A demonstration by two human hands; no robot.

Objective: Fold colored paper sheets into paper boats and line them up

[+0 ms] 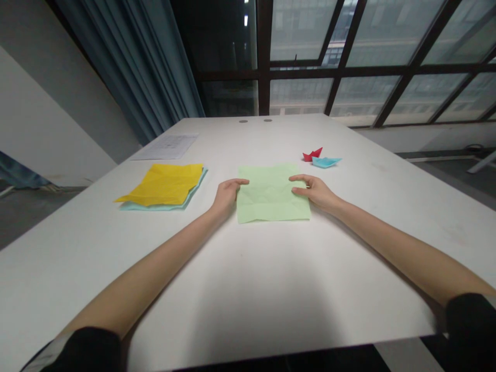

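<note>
A light green sheet of paper [271, 199] with faint creases lies in front of me, its near edge slightly raised. My left hand [229, 195] grips its left edge, the index finger on top and the other fingers hidden behind or under it. On the right side, my right hand [313, 191] holds the sheet's edge, with a finger and the thumb resting on top. Beyond my right hand sit a red folded paper boat [312, 154] and a light blue folded paper boat [326, 163], close together.
To the left lies a stack of paper, a yellow sheet [166, 184] over pale blue sheets [155, 207]. A printed page [166, 146] is farther back on the white table [248, 289]. Behind the table are a blue curtain [135, 62] and dark-framed windows [302, 31].
</note>
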